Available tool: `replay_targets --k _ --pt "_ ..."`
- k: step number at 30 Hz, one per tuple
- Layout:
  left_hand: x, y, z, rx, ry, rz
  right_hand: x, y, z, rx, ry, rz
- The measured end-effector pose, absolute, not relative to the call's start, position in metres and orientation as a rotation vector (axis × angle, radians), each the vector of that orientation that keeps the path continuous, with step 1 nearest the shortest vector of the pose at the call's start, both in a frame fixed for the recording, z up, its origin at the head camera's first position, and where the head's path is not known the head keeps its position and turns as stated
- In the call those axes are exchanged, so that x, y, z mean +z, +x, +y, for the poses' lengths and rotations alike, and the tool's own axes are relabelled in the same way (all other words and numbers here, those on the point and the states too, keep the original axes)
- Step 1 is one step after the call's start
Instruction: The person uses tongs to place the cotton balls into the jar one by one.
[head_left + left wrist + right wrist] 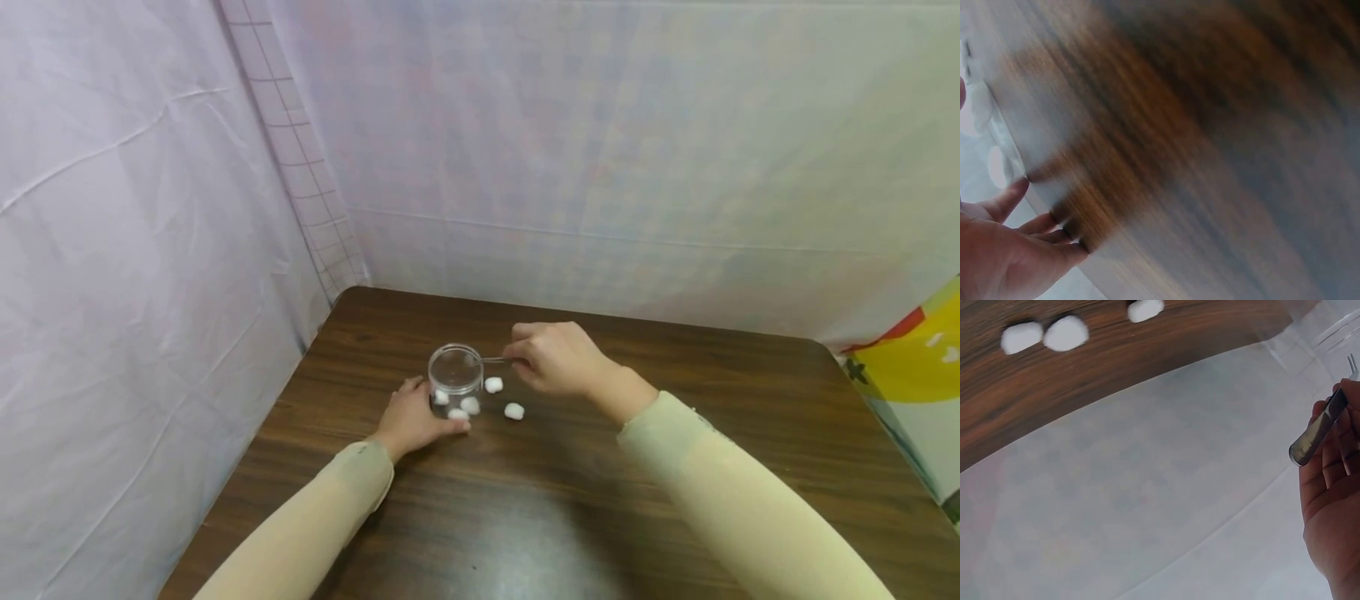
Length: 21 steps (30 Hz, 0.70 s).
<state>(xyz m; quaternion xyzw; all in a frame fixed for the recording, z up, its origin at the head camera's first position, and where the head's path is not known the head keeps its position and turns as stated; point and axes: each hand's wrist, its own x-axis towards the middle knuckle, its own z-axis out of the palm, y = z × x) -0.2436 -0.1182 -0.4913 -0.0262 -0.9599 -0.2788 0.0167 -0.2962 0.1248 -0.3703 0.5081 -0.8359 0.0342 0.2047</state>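
Observation:
My left hand (412, 421) holds the side of a clear round jar (456, 367), with its thumb along the front and its fingers round the left. Several white cotton balls (469, 405) show through the jar's wall. In the left wrist view, the fingertips (1020, 185) reach down to the tabletop beside the jar. My right hand (557, 357) pinches a small metal fork (1317, 432) by its handle. The fork's tines point left, over the jar's rim in the head view. Two more cotton balls, one nearer (513, 411) and one farther (493, 385), lie on the table right of the jar.
The dark wood-grain table (660, 500) ends at a back edge against a hanging white cloth (600, 167). Another white sheet (135, 292) hangs along the left side. A yellow and red printed cloth (915, 354) is at the far right.

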Motion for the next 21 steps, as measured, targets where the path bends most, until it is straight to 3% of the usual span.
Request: replay_targets --k 8,21 --pt "-0.493 -0.245 -0.118 -0.851 -0.090 -2.986 -0.378 -0.293 0.167 0.096 1.341 -2.394" --pt "-0.493 -0.244 -0.117 -0.878 -0.086 -2.977 -0.430 -0.280 0.216 0.097 1.252 -2.596"
